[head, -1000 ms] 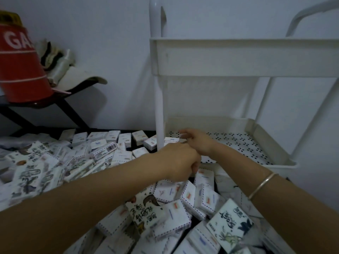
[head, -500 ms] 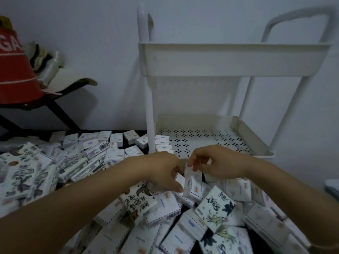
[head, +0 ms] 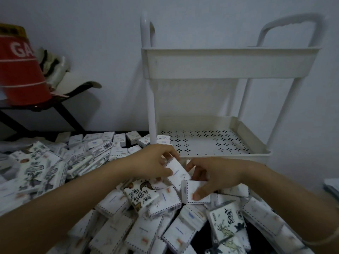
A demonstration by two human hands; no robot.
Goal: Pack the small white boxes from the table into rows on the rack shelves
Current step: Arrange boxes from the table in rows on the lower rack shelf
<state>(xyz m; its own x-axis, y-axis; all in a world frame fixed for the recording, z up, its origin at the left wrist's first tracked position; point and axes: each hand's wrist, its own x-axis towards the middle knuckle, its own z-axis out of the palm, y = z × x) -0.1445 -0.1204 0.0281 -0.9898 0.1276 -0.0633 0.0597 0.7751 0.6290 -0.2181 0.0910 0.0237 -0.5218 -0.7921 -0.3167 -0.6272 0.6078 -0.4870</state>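
Note:
A heap of small white boxes [head: 139,230] covers the dark table below me. My left hand [head: 152,163] grips one tilted white box [head: 177,171] at the top of the heap. My right hand [head: 215,176] pinches another white box [head: 197,188] just beside it, thumb on its face. The white rack [head: 227,65] stands behind the heap. Its perforated lower shelf [head: 211,143] holds a few boxes [head: 163,139] at its front left corner, partly hidden behind the post and my left hand. The upper shelf's inside is hidden.
More boxes [head: 102,145] spread over the table to the left. A red container [head: 20,68] and crumpled cloth [head: 55,68] sit on a black stand [head: 60,107] at the back left. The grey wall [head: 110,43] is close behind.
Both hands drew back from the lower shelf to the heap. Each hand has taken hold of a white box. The view has tilted to show more of the rack.

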